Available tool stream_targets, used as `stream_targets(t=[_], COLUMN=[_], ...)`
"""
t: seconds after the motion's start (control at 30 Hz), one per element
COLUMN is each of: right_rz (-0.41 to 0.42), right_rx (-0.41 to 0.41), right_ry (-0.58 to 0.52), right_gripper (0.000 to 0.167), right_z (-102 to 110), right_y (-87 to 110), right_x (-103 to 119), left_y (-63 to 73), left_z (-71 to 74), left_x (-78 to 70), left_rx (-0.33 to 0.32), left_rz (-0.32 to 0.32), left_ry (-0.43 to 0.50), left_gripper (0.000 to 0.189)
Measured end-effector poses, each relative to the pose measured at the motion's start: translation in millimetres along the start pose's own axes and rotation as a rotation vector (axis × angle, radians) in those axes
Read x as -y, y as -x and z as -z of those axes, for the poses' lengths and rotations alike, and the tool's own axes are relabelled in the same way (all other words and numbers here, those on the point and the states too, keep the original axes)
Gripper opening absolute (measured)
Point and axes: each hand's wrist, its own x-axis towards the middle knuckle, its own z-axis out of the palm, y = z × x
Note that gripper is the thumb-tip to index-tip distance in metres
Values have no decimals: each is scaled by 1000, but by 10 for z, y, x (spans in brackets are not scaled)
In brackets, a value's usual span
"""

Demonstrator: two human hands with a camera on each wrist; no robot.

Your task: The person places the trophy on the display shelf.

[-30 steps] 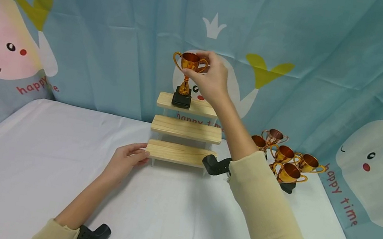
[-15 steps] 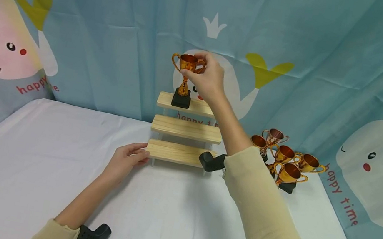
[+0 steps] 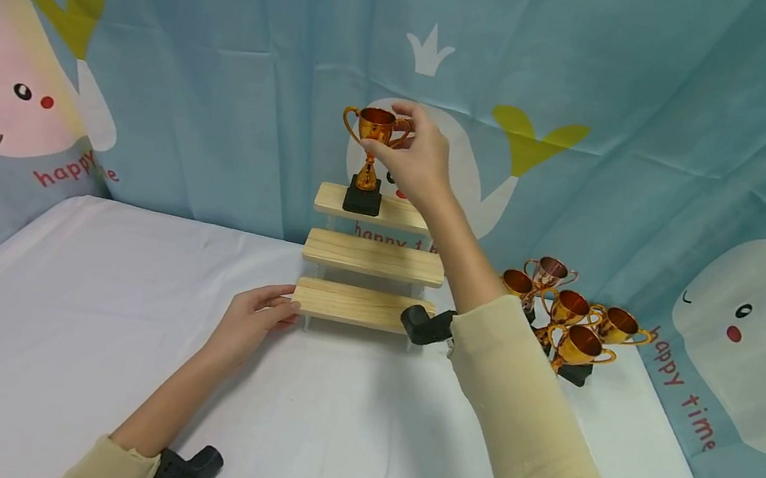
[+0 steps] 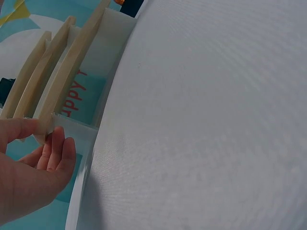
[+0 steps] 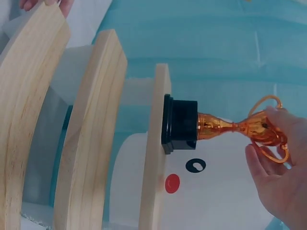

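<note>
A three-tier wooden display stand (image 3: 372,257) with pale plank shelves and clear supports is at the middle back. On the left part of its top shelf, a gold trophy cup (image 3: 366,177) stands upright on its black base. My right hand (image 3: 421,157) holds the trophy by its cup, thumb at the front and fingers around the right handle. In the right wrist view, the black base (image 5: 182,124) sits against the top plank. My left hand (image 3: 248,325) pinches the left end of the bottom shelf (image 4: 72,67), thumb on one face and fingers curled beneath.
Several more trophies (image 3: 580,346), gold and one more coppery, stand clustered at the right on the white tablecloth (image 3: 320,431). A blue curtain (image 3: 230,61) printed with white cartoon figures hangs close behind the stand.
The right hand has shifted slightly left and down with the trophy, whose base settles on the top shelf. The left hand stays where it was.
</note>
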Motion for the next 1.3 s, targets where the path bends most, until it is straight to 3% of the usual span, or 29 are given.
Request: stream_targets(t=[0.53, 1.3], right_rz=[-14, 59], right_rx=[-13, -97], right_ry=[-33, -23], right_gripper=[71, 58], right_z=[149, 230], right_y=[162, 613], right_x=[-160, -484], left_y=[-8, -13], left_z=[-6, 0], left_x=[-6, 20], left_rx=[-3, -13], left_rz=[-1, 5], left_ry=[-3, 13], left_gripper=[48, 47])
